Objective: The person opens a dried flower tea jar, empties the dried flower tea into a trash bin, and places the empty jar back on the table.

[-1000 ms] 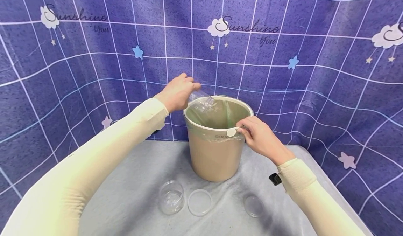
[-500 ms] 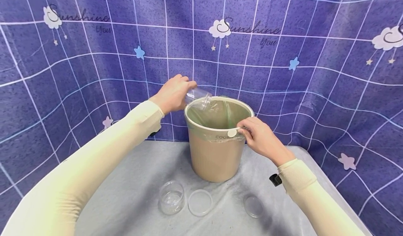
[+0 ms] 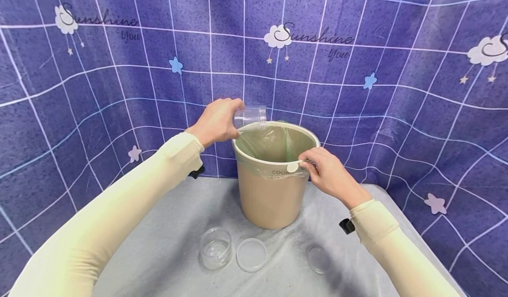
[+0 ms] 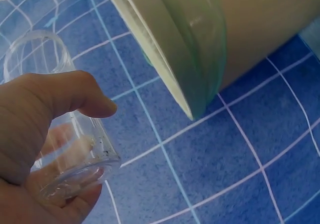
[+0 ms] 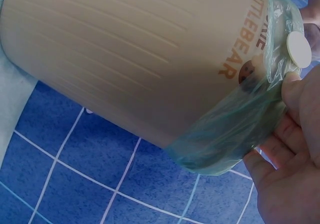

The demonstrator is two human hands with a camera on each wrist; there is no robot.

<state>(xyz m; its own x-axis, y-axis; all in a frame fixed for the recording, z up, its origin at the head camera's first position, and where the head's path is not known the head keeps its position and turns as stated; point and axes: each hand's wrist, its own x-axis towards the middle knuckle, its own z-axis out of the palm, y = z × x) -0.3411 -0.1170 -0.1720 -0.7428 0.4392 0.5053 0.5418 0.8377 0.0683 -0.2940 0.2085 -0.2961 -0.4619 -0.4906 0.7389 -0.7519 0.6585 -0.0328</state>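
Note:
My left hand (image 3: 218, 120) grips a clear plastic jar (image 3: 252, 116) lying nearly level, its mouth end over the left rim of a beige trash can (image 3: 271, 200). Small dark specks cling to the jar's wall near its base in the left wrist view, with my thumb and fingers wrapped round it. A thin green trash bag (image 5: 220, 134) lines the can and folds over its rim. At the front right of that rim, beside a round white tab (image 3: 292, 167), my right hand (image 3: 329, 171) pinches the edge, thumb outside.
On the grey tabletop (image 3: 170, 244) in front of the can stand an open clear jar (image 3: 216, 249) and a clear round lid (image 3: 252, 255). A second lid (image 3: 319, 260) lies farther right. Behind hangs a blue gridded cloth (image 3: 317, 6).
The held jar has swung from mouth-down over the can to nearly level, and its mouth has risen. My left hand has shifted a little left; my right hand stays on the rim.

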